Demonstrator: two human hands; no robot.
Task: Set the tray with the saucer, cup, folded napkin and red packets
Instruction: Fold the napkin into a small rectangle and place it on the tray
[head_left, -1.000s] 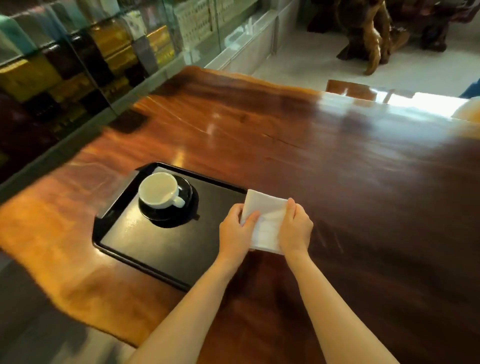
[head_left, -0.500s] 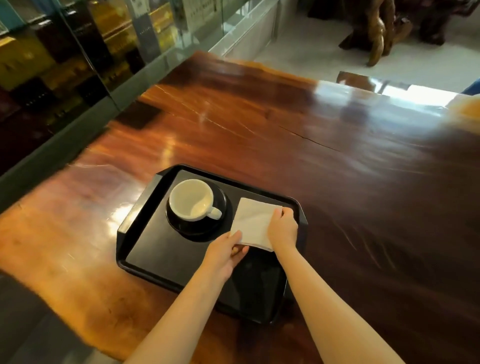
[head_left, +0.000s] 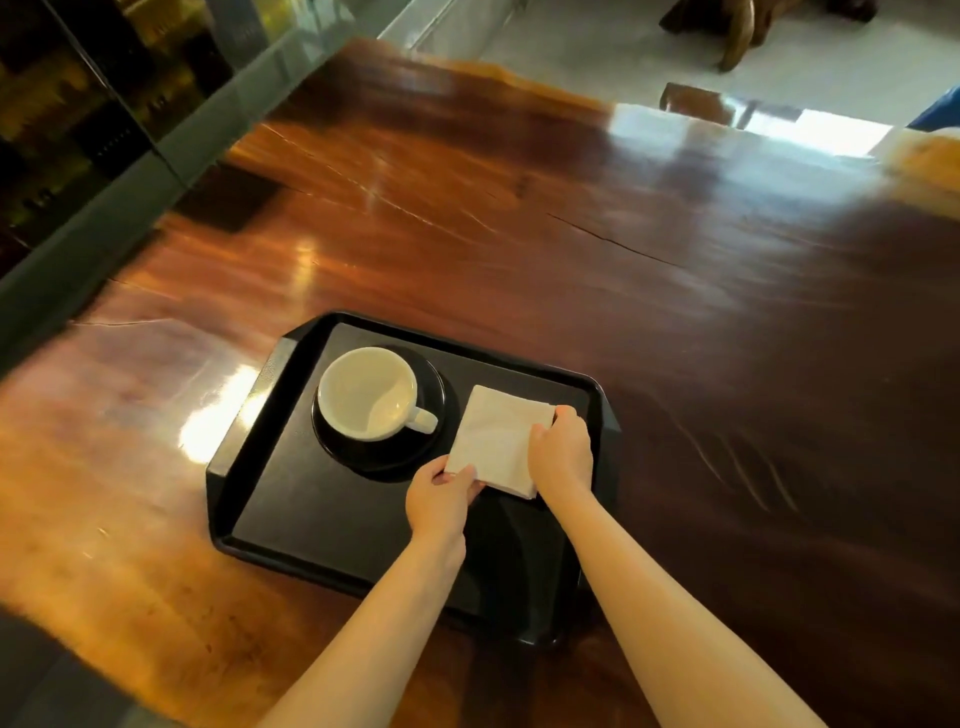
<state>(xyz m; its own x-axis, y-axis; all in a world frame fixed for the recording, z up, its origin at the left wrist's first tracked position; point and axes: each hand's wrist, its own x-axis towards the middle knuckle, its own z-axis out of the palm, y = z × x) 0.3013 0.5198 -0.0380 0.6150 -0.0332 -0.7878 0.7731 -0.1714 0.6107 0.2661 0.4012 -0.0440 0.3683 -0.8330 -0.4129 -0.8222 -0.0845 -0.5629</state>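
- The folded napkin had moved from the rim onto the black tray, lower centre of the frame, just right of the saucer holding the white cup.
- The left hand pinched its near corner; the right hand gripped its right edge.

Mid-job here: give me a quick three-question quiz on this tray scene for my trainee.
1. True or false: the white cup stands on the black saucer, inside the black tray.
2. The folded napkin is held by: A) one hand, B) both hands, C) neither hand.
3. Which task item is nowhere in view?

Key: 1 true. 2 B: the left hand and the right hand each pinch an edge. 3 the red packets.
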